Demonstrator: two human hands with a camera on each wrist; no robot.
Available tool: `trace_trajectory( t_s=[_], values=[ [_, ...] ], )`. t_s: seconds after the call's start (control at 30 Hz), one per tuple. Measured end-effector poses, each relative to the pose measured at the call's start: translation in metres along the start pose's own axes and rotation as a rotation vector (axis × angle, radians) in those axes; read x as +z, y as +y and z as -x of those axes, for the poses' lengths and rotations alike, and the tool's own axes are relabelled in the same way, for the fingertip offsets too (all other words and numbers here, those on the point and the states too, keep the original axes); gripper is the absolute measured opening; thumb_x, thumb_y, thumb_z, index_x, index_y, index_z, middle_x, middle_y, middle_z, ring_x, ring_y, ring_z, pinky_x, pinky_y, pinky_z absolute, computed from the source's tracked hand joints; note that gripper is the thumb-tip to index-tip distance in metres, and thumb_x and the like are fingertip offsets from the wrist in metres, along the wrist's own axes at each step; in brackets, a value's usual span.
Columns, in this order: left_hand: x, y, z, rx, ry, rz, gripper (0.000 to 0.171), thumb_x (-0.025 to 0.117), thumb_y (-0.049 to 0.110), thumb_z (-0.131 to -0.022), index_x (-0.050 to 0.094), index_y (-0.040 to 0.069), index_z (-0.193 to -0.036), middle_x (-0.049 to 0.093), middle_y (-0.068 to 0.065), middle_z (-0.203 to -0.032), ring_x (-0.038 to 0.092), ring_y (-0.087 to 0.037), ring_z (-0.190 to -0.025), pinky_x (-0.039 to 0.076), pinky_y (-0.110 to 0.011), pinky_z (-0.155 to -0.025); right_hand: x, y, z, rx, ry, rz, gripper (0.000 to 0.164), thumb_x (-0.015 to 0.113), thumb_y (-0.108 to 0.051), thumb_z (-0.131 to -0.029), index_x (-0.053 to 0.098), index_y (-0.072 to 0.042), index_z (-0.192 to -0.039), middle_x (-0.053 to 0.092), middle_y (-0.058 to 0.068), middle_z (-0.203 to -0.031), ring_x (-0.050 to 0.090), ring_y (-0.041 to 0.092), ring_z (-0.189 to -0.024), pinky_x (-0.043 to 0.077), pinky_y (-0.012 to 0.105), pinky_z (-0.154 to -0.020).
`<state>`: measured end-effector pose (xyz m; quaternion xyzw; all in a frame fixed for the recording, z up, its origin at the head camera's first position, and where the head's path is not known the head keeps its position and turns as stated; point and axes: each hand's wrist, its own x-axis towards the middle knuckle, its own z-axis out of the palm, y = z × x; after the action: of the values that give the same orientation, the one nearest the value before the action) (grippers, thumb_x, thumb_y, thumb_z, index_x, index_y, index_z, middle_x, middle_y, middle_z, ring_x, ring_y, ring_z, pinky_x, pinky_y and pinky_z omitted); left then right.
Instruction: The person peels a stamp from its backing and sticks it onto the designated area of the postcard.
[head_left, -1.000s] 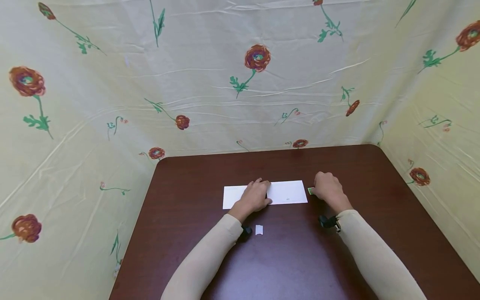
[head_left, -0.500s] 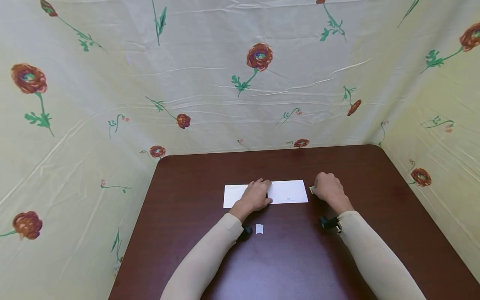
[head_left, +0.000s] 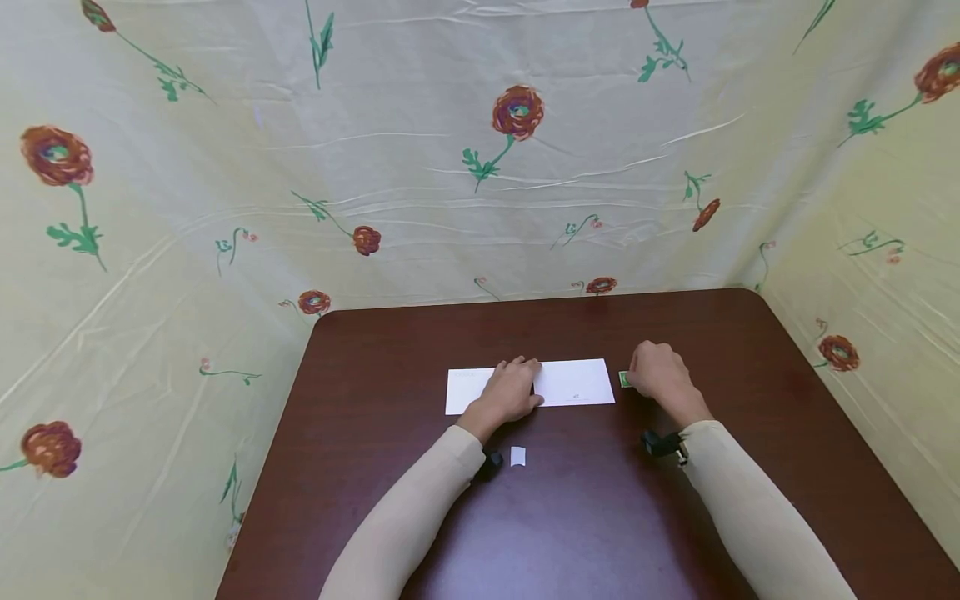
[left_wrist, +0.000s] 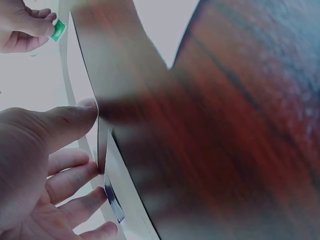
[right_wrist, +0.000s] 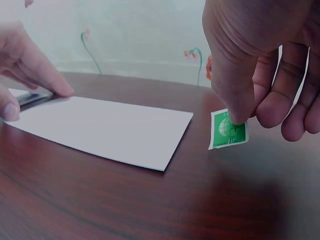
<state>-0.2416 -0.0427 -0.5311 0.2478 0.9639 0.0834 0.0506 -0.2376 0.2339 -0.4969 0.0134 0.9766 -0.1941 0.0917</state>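
My left hand [head_left: 512, 390] rests across a white envelope-like paper piece [head_left: 576, 383] on the table, thumb at the near edge and fingers toward the far edge. A second white part [head_left: 467, 390] shows left of the hand; whether the two are joined is hidden. Between them, a narrow dark, shiny strip [left_wrist: 114, 200] appears by the fingertips in the left wrist view. Just beyond the paper's right end, my right hand [head_left: 660, 375] pinches a green postage stamp [right_wrist: 229, 131] with perforated white edges. Its thumb covers part of the stamp, which hangs above the table.
A small white paper scrap [head_left: 518, 457] lies on the dark brown table [head_left: 585, 517], nearer to me than the envelope-like paper. Flower-patterned sheeting [head_left: 420, 167] surrounds the table's back and sides. A dark wrist camera [head_left: 660, 443] sits below the right hand.
The right hand has shifted very slightly to the right with the stamp, and more of the stamp's green face shows than half a second ago. The left hand stays in place.
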Motion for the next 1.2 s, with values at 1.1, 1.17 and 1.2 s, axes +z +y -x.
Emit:
trace_trajectory(
  t_s=[1.1, 1.17, 1.2],
  values=[
    [-0.002, 0.001, 0.002, -0.003, -0.017, 0.006, 0.064, 0.073, 0.036, -0.091, 0.051, 0.009, -0.145, 0.052, -0.005, -0.15, 0.042, -0.029, -0.144, 0.033, -0.051, -0.117, -0.012, -0.045, 0.039, -0.145, 0.073, 0.033, 0.016, 0.065, -0.014, -0.084, 0.066, -0.014, -0.068, 0.059, 0.002, -0.065, 0.052, 0.021, -0.06, 0.04, 0.031, -0.05],
    [-0.002, 0.001, 0.003, 0.003, -0.009, 0.01, 0.064, 0.073, 0.036, -0.092, 0.051, 0.008, -0.145, 0.052, -0.006, -0.15, 0.042, -0.029, -0.143, 0.033, -0.051, -0.117, -0.011, -0.047, 0.041, -0.155, 0.075, 0.034, 0.018, 0.064, -0.013, -0.083, 0.064, -0.015, -0.065, 0.057, 0.001, -0.063, 0.051, 0.02, -0.059, 0.039, 0.031, -0.049],
    [-0.003, 0.001, 0.003, 0.007, -0.004, 0.014, 0.064, 0.072, 0.036, -0.092, 0.05, 0.008, -0.146, 0.052, -0.006, -0.15, 0.042, -0.03, -0.144, 0.032, -0.051, -0.117, -0.01, -0.048, 0.043, -0.161, 0.075, 0.034, 0.019, 0.064, -0.013, -0.083, 0.063, -0.015, -0.065, 0.057, 0.001, -0.062, 0.051, 0.02, -0.059, 0.039, 0.031, -0.049]
  ],
)
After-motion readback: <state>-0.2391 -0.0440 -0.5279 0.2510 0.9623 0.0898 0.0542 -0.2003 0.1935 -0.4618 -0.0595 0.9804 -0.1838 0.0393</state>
